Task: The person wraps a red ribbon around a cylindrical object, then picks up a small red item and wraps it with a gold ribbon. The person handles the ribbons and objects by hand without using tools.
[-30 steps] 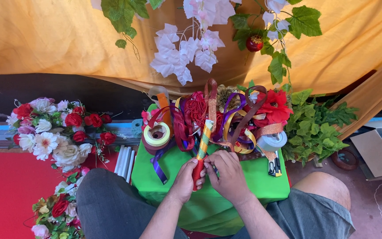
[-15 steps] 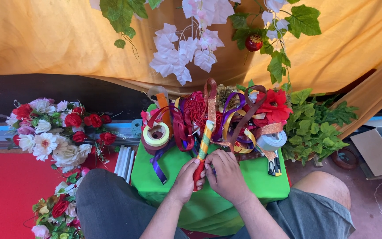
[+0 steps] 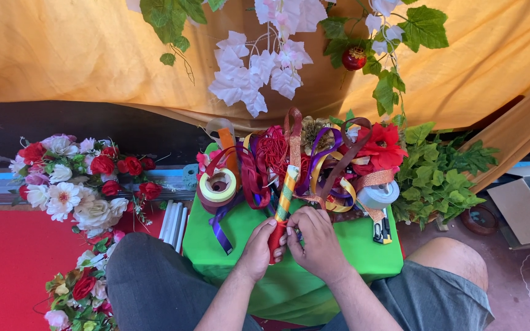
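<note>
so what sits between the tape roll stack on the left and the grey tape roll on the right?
Head view: between the tape roll stack and the grey tape roll lie tangled ribbons, and the striped stick slants across, held by both hands.

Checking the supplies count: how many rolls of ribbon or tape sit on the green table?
2 clearly: a yellow-green roll at the table's back left, and a grey roll at the back right. More may be hidden in the ribbon pile.

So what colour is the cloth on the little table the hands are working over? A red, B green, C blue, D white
B: the cloth under the left hand, the right hand and the striped stick is bright green.
</note>
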